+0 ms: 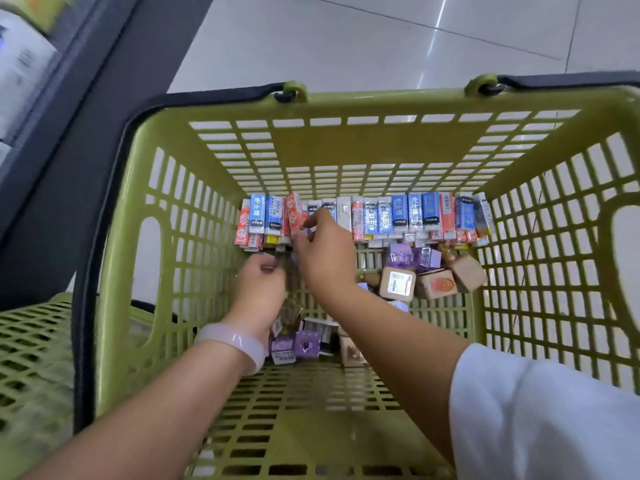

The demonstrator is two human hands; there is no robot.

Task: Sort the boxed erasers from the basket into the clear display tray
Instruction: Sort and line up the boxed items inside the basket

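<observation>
Erasers [381, 216] stand packed in a row against the basket's [346, 98] far wall, blue and red boxes upright and touching, which keeps each top end free to be picked. The right hand [325, 251] reaches into the left part of that row; its thumb and forefinger pinch the lower end of a red box [293, 211], which sits tilted and raised above its neighbours, apparently being drawn out. The left hand [259, 282] sits just near of the row with fingers curled round something small; what it holds is too blurred to tell, probably another box or packet. A pale bangle [239, 344] rings that wrist.

Brown boxes [433, 278] and purple boxes [412, 256] lie loose on the basket floor, right of the right hand, and more purple ones [301, 344] lie between the forearms. The clear tray is not in view.

Room is tight along the row and beside the left wall, so lifting straight up looks easiest. The near half of the basket floor is bare, and above the rim nothing blocks the way. A second basket [31, 341] sits at near left.
</observation>
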